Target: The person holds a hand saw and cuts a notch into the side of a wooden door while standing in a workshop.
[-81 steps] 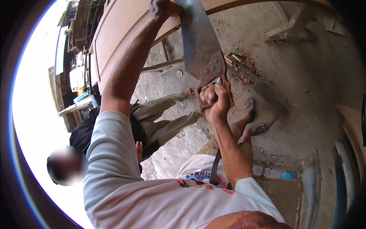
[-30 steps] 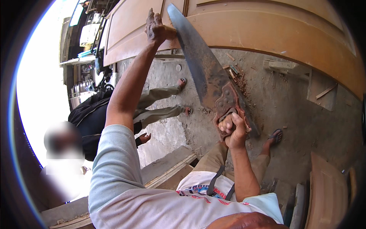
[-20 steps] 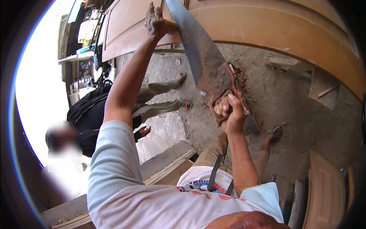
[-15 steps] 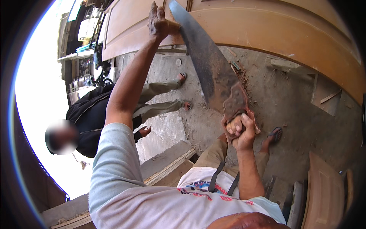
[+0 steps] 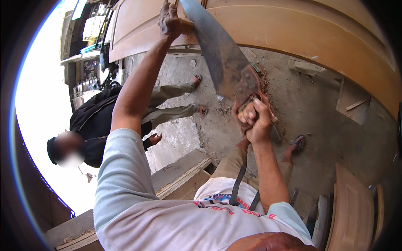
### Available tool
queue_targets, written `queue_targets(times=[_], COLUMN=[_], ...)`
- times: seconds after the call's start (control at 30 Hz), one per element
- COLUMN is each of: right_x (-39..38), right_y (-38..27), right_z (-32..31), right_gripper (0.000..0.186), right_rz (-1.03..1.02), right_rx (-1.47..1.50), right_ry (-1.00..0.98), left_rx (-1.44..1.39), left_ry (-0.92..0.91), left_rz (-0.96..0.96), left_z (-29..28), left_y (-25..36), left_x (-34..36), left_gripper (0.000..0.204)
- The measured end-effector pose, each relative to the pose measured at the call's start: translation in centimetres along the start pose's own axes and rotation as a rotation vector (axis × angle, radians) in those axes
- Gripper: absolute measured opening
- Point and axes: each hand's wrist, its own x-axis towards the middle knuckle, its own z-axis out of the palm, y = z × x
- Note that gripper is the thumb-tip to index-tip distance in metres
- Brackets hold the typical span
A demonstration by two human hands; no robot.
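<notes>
My right hand (image 5: 254, 118) is wrapped around the worn wooden handle (image 5: 247, 90) of a handsaw. Its wide, stained blade (image 5: 217, 54) slants up and away to the left, and the far tip reaches over the brown panelled wooden door (image 5: 284, 25). At the door's near edge, my left hand (image 5: 171, 23) lies with its fingers stretched out. The thumb of that hand points toward the blade and appears to touch or nearly touch it. Where the teeth meet the wood cannot be made out clearly.
Another person (image 5: 100, 121) in a dark jacket stands at the left. Wood scraps and shavings litter the concrete floor (image 5: 305, 104). A wooden frame (image 5: 351, 104) supports the door at the right. Wooden panels (image 5: 351, 209) lean at the lower right; a ledge (image 5: 180, 169) runs beside me.
My right hand and the saw have moved away from me and slightly left, pushing the blade further over the door. The left hand stays at the door's edge.
</notes>
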Motion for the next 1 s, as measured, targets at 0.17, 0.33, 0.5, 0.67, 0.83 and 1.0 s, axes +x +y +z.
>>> queue_targets(times=[0.17, 0.33, 0.5, 0.67, 0.83, 1.0], right_x=[0.8, -3.9, 2.3, -2.0, -1.1, 3.1], right_y=[1.0, -0.1, 1.1, -0.1, 0.3, 0.9], right_z=[0.9, -4.4, 1.2, -1.1, -2.0, 0.9], right_gripper=[0.025, 0.035, 0.029, 0.025, 0.025, 0.021], right_rz=[0.055, 0.089, -0.013, 0.065, 0.066, 0.031], right_rx=[0.074, 0.033, 0.034, 0.045, 0.076, 0.075], right_ry=[-0.071, -0.068, -0.072, 0.008, -0.066, -0.098], left_rx=[0.616, 0.367, 0.320, 0.311, 0.282, 0.281], left_ry=[0.132, 0.055, 0.047, 0.055, 0.047, 0.048], left_rz=[0.591, 0.444, 0.395, 0.370, 0.368, 0.360], left_z=[-1.1, 0.5, 0.7, 0.5, 1.0, 1.3], left_y=[-6.6, -4.9, -4.5, -4.8, -3.9, -4.4], left_x=[0.0, 0.4, 0.4, 0.0, 0.5, 0.1], left_gripper=[0.066, 0.066, 0.065, 0.064, 0.063, 0.062])
